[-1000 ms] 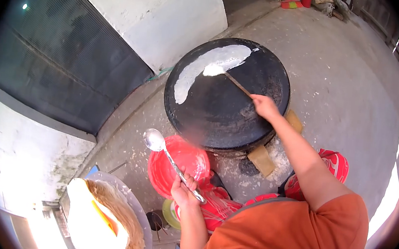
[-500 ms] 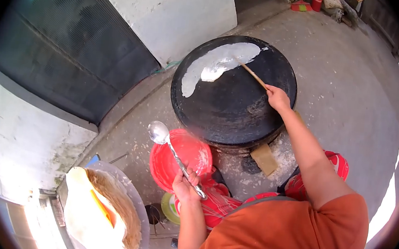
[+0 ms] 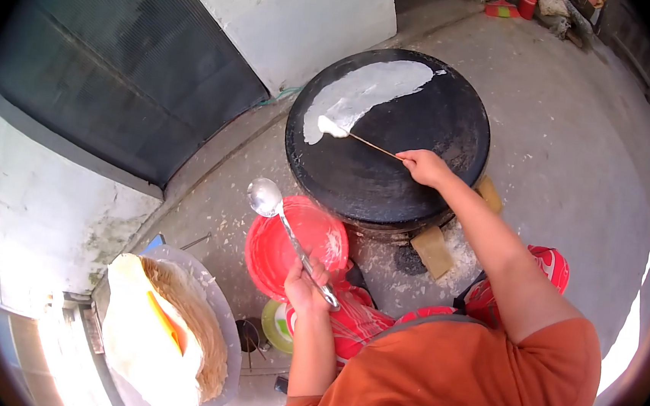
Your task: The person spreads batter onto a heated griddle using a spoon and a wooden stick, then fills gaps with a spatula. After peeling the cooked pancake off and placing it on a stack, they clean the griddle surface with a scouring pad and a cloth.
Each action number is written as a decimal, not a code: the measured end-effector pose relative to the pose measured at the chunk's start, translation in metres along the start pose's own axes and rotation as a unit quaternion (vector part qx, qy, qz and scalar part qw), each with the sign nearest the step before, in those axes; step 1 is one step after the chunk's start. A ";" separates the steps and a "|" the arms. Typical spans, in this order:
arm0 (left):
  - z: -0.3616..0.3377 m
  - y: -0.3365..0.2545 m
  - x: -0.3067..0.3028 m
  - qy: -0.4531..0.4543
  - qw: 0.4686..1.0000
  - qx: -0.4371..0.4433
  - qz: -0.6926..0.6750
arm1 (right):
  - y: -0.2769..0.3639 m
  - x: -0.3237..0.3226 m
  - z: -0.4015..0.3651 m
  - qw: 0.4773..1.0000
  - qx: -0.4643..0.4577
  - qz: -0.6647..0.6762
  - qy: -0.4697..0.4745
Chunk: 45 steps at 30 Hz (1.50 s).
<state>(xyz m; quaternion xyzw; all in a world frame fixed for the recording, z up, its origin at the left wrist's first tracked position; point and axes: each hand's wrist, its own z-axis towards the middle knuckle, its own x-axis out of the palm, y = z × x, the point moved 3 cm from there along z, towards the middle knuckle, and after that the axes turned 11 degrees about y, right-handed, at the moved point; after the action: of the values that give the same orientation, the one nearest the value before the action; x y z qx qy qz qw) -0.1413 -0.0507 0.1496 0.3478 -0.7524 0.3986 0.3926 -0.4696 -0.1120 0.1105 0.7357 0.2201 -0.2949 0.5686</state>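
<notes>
A wide, round black griddle (image 3: 388,179) stands in front of me, with a curved band of pale wet batter (image 3: 376,89) over its far left part. My right hand (image 3: 425,168) is closed on the near end of a thin wooden batter spreader (image 3: 375,146), above the griddle. The spreader's far end meets a thick white lump of batter (image 3: 332,126) at the left of the band. My left hand (image 3: 306,289) grips the handle of a shiny metal ladle (image 3: 265,197). Its bowl points up and away, above the left rim of a red bucket (image 3: 264,253).
To the lower left, a stack of thin flatbreads (image 3: 204,331) lies on a round pale tray (image 3: 229,348), with an orange strip on top. A green-rimmed container (image 3: 277,329) stands near the bucket. A tan block (image 3: 432,251) sits below the griddle. A white wall (image 3: 293,25) rises behind.
My right hand has moved left and nearer to me, swinging the spreader's far end left. The batter lump has shifted left and the band is wider. My left hand still holds the ladle.
</notes>
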 end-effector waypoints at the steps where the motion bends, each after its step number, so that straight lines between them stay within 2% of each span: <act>1: -0.001 -0.001 0.000 0.000 1.000 0.000 0.000 | 0.005 -0.009 -0.006 1.000 0.003 -0.023 0.019; 3: -0.001 -0.001 0.000 0.001 1.000 -0.003 -0.006 | -0.004 -0.026 -0.012 0.995 0.048 0.049 0.079; 4: 0.000 -0.002 0.001 0.002 1.000 -0.001 -0.009 | -0.014 -0.027 -0.012 0.998 0.045 0.022 0.029; 5: 0.000 -0.001 0.002 -0.003 1.000 0.003 0.002 | -0.022 -0.013 -0.006 0.998 0.046 0.020 0.032; 7: -0.002 0.000 0.002 -0.011 1.000 0.007 0.013 | -0.024 0.011 -0.001 0.997 0.014 0.064 -0.044; 9: -0.001 -0.002 0.002 -0.012 1.000 0.004 0.013 | 0.003 0.022 -0.011 1.000 0.002 0.014 0.007; 11: -0.001 -0.003 -0.001 -0.009 1.000 0.000 0.011 | 0.016 0.012 -0.025 0.999 0.022 -0.041 0.002; 13: -0.001 -0.005 -0.001 -0.004 1.000 -0.004 0.010 | 0.017 -0.010 -0.041 0.997 0.010 -0.069 0.025; 14: -0.002 -0.006 0.000 -0.003 1.000 0.002 0.021 | 0.012 -0.021 -0.047 0.998 0.032 -0.036 0.039; 15: -0.003 -0.007 -0.001 -0.002 0.999 0.007 0.031 | 0.004 -0.027 -0.052 0.998 0.056 -0.002 0.029; 17: -0.004 -0.008 -0.002 -0.005 0.999 0.012 0.036 | -0.012 -0.022 -0.054 0.991 0.093 -0.019 -0.096; 19: -0.005 -0.011 -0.006 -0.007 0.999 0.015 0.046 | -0.022 0.004 -0.047 0.994 0.048 0.059 -0.076; 21: -0.004 -0.013 -0.009 0.014 1.000 0.007 0.020 | -0.017 0.034 -0.051 0.997 0.010 0.079 -0.017; 24: -0.005 -0.016 -0.012 0.019 1.000 0.000 0.018 | 0.007 0.042 -0.089 0.998 -0.024 0.060 -0.002; 26: -0.008 -0.019 -0.013 0.021 1.000 -0.002 0.009 | 0.013 0.040 -0.120 0.996 0.049 -0.001 0.072; 29: -0.009 -0.024 -0.018 0.025 1.000 -0.002 -0.005 | -0.003 0.048 -0.165 0.995 0.003 -0.051 0.080; 30: -0.010 -0.026 -0.018 0.026 1.000 0.003 0.003 | -0.003 0.054 -0.169 0.995 0.002 -0.053 0.082; 32: -0.012 -0.030 -0.021 0.026 1.000 0.005 0.008 | 0.000 0.063 -0.174 0.989 0.018 -0.146 0.001; 35: -0.012 -0.036 -0.023 0.031 0.999 0.008 0.018 | 0.035 0.090 -0.142 0.988 0.014 -0.146 -0.036; 37: -0.015 -0.037 -0.022 0.040 0.999 0.005 -0.004 | 0.079 0.109 -0.111 0.985 -0.071 -0.142 -0.067; 39: -0.017 -0.038 -0.024 0.033 0.999 0.009 0.008 | 0.100 0.146 -0.067 0.974 -0.077 -0.212 -0.034; 41: -0.016 -0.040 -0.027 0.041 0.999 0.002 0.029 | 0.124 0.170 -0.037 0.963 -0.047 -0.266 0.023; 42: -0.017 -0.041 -0.025 0.022 0.999 0.005 0.049 | 0.131 0.179 -0.030 0.964 -0.047 -0.262 0.023; 44: -0.019 -0.041 -0.023 0.027 0.999 0.002 0.041 | 0.132 0.188 -0.020 0.968 0.027 -0.247 0.047; 45: -0.020 -0.041 -0.023 0.030 0.999 -0.001 0.032 | 0.131 0.188 -0.028 0.967 0.029 -0.247 0.047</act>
<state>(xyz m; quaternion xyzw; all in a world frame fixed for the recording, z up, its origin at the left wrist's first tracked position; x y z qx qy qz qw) -0.0902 -0.0466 0.1509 0.3111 -0.7516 0.4200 0.4024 -0.2409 -0.1212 0.0795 0.6875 0.4130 -0.3976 0.4457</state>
